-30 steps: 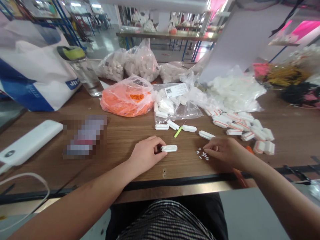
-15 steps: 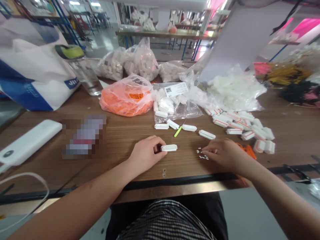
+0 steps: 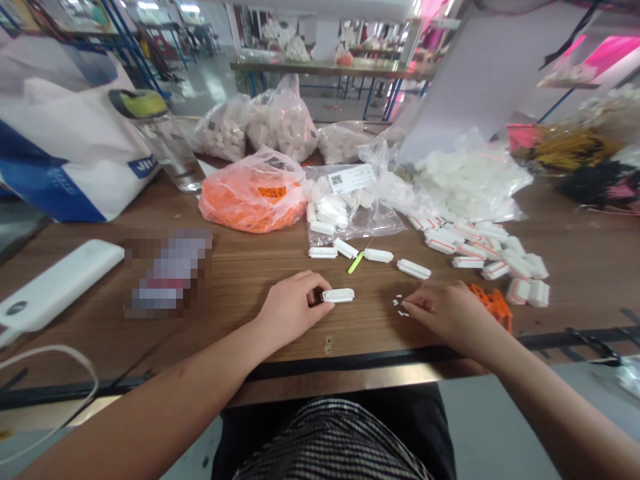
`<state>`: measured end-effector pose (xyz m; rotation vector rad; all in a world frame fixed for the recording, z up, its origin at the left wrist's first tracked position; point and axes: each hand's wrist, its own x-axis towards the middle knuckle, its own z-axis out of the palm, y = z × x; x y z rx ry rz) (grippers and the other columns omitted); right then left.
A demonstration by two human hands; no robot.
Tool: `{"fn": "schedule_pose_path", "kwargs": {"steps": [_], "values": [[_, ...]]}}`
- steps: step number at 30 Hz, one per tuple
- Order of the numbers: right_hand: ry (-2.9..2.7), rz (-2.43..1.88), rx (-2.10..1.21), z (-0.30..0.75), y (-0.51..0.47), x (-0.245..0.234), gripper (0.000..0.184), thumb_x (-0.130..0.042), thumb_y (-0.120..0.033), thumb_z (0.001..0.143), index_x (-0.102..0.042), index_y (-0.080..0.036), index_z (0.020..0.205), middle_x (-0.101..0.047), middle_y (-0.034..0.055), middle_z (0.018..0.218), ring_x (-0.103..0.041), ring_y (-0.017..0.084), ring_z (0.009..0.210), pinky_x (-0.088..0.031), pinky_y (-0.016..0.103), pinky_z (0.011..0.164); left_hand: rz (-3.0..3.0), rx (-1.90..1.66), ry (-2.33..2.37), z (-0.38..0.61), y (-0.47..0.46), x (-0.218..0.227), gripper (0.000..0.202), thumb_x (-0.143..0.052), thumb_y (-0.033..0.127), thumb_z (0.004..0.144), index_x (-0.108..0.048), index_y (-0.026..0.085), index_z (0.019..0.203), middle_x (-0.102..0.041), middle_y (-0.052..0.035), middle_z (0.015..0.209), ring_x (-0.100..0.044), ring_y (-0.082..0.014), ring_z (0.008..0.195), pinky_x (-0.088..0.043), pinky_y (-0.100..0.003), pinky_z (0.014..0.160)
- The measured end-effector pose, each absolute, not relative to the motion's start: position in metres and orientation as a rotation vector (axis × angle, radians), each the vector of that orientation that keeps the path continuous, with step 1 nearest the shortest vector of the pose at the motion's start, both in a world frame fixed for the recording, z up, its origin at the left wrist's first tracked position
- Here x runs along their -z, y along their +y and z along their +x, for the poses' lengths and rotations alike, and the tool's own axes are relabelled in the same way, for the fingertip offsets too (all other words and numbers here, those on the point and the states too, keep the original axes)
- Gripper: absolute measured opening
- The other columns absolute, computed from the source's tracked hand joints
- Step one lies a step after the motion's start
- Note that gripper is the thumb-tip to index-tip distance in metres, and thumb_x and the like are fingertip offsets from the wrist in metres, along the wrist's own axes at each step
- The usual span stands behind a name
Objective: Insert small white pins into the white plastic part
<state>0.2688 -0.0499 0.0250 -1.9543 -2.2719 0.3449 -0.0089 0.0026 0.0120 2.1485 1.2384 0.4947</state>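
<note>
My left hand (image 3: 295,307) pinches one end of a white plastic connector housing (image 3: 339,295), whose face with rows of small holes is turned up. It is held just over the wooden table. My right hand (image 3: 443,310) is closed in a pinch, thumb and forefinger together, with a tiny white piece (image 3: 403,304) at the fingertips. Several more tiny white pieces (image 3: 399,297) lie scattered beside those fingers. Beyond the hands, a row of similar white housings (image 3: 414,269) lies with a green-handled pick (image 3: 356,262) among them.
Orange parts (image 3: 493,307) lie beside my right wrist, near a pile of white housings with orange strips (image 3: 470,250). Behind stand an orange-filled bag (image 3: 255,197), a clear bag of housings (image 3: 350,200) and a bottle (image 3: 170,147). A white power bank (image 3: 60,287) lies left.
My right hand has shifted slightly, its fingertips now covering some tiny white pieces and leaving more of the orange parts visible. My left hand and its housing stay in place.
</note>
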Motion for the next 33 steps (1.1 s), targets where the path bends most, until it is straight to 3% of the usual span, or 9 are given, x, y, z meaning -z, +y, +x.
{"fn": "schedule_pose_path", "kwargs": {"steps": [5,11,21,33], "values": [[-2.042,-1.966,-0.593,0.276,-0.045,-0.02,0.017,-0.062,-0.03,0.075,-0.069,-0.022,0.061,-0.067,-0.0004,0.059,-0.059,0.015,0.054,-0.04,0.026,0.053,2.145,-0.493,1.244,-0.008,0.002,-0.013,0.011,-0.07,0.022,0.078,-0.067,0.023,0.088,-0.058,0.004,0.076,-0.055,-0.0127,0.066,-0.041,-0.028,0.065],[-1.829,-1.693,-0.835,0.258,-0.04,-0.034,0.016,-0.064,-0.034,0.078,-0.069,-0.022,0.07,-0.069,0.0016,0.066,-0.06,0.015,0.061,-0.046,0.026,0.056,2.11,-0.488,1.261,-0.008,0.001,-0.014,0.01,-0.07,0.022,0.077,-0.067,0.023,0.086,-0.058,0.0044,0.075,-0.054,-0.012,0.065,-0.041,-0.027,0.064],[-2.231,-1.374,-0.718,0.181,-0.004,-0.041,0.011,-0.061,-0.015,0.078,-0.066,-0.018,0.069,-0.064,0.0007,0.068,-0.056,0.012,0.064,-0.042,0.029,0.068,2.125,-0.509,1.245,-0.007,0.001,-0.011,0.008,-0.07,0.023,0.078,-0.067,0.022,0.086,-0.057,0.0039,0.074,-0.054,-0.0126,0.066,-0.04,-0.027,0.062],[-2.513,-1.316,-0.463,0.177,0.003,-0.039,0.012,-0.054,-0.013,0.075,-0.057,-0.017,0.064,-0.058,0.0022,0.068,-0.05,0.013,0.064,-0.037,0.032,0.07,2.159,-0.501,1.243,-0.008,0.0,-0.01,0.01,-0.07,0.025,0.078,-0.065,0.022,0.086,-0.058,0.0036,0.074,-0.056,-0.0143,0.069,-0.042,-0.028,0.064]]}}
